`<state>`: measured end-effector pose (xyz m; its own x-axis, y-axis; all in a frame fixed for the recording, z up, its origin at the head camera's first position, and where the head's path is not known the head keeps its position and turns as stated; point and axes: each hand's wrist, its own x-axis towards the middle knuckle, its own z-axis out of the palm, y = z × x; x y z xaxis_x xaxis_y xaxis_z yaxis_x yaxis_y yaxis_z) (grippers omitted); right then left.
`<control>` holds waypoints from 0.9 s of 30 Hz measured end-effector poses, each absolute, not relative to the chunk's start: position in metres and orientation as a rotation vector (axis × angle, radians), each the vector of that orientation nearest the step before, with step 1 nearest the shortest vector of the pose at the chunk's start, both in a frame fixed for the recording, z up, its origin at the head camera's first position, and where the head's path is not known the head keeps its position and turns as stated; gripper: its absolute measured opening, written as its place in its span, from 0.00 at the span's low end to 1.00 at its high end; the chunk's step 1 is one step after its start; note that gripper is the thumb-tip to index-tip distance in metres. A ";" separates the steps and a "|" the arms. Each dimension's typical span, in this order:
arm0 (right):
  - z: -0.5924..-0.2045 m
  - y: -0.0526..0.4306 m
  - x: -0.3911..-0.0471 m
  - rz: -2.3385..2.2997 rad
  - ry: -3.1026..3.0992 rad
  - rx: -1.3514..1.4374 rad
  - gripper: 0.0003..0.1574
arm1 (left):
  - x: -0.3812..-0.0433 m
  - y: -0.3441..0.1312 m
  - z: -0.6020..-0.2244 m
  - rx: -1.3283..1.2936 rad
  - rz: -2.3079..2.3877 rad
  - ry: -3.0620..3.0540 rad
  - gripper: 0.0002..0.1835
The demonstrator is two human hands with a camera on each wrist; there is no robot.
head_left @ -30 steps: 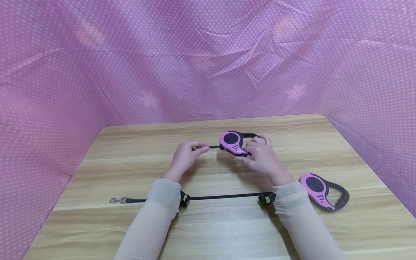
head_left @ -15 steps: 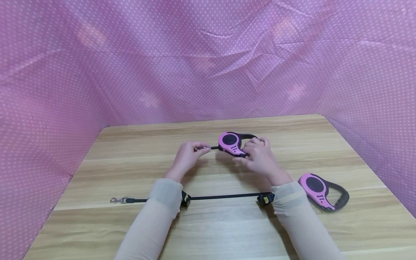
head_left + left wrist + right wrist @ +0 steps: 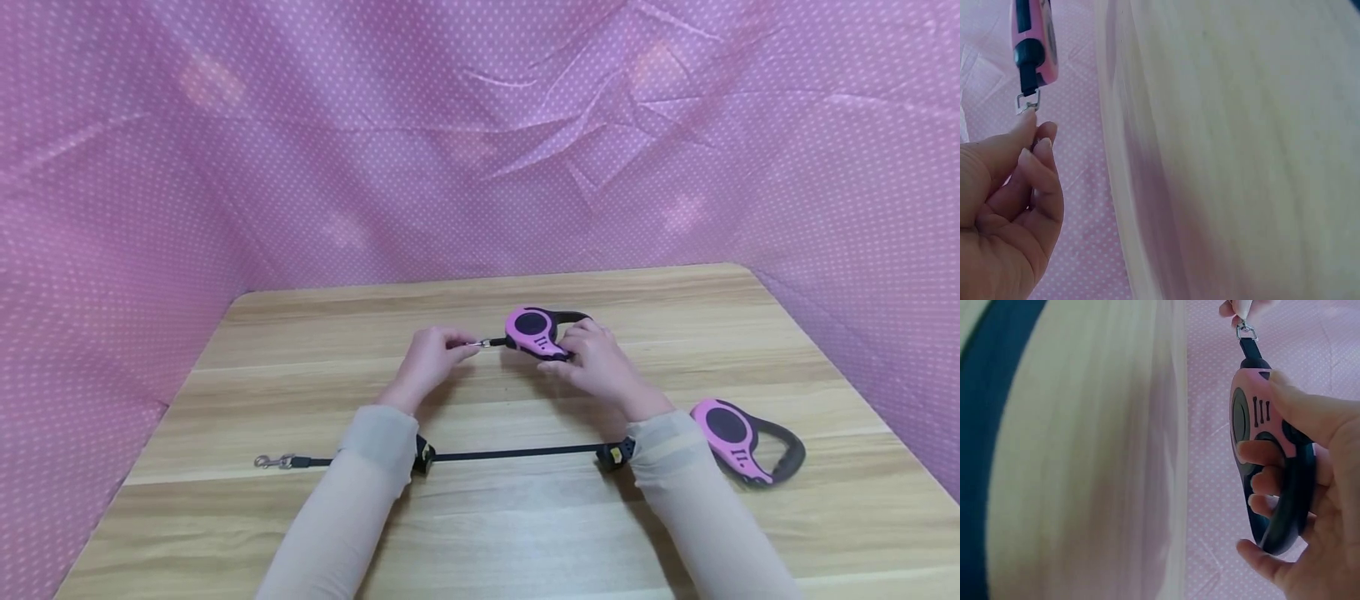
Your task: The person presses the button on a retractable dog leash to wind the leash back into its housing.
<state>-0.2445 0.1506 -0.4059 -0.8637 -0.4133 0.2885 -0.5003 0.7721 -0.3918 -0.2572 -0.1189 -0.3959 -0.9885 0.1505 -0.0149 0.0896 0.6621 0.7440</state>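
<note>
A pink and black retractable dog leash (image 3: 529, 323) is held over the far middle of the table by my right hand (image 3: 597, 358). In the right wrist view, several fingers pass through the loop of its black handle (image 3: 1294, 506), while the thumb lies along the pink casing (image 3: 1254, 381). A short black strap (image 3: 1250, 349) comes out of the casing and ends in a metal snap hook (image 3: 1027, 101). My left hand (image 3: 429, 365) pinches this hook between thumb and fingertips, which hide most of it.
A second pink and black retractable leash (image 3: 738, 442) lies at the right of the wooden table (image 3: 300, 533). Its black strap (image 3: 517, 453) runs left beneath both forearms to a snap hook (image 3: 273, 461). Pink dotted cloth (image 3: 480, 192) surrounds the table's back and sides.
More of the snap hook's metal now shows beyond my left fingertips, which have shifted slightly left. The held leash has dipped slightly, and my right fingers have closed in around its handle.
</note>
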 end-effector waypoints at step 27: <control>-0.419 0.153 -0.264 0.628 -2.954 0.817 0.23 | -0.262 -0.113 -0.405 0.143 0.977 2.849 0.04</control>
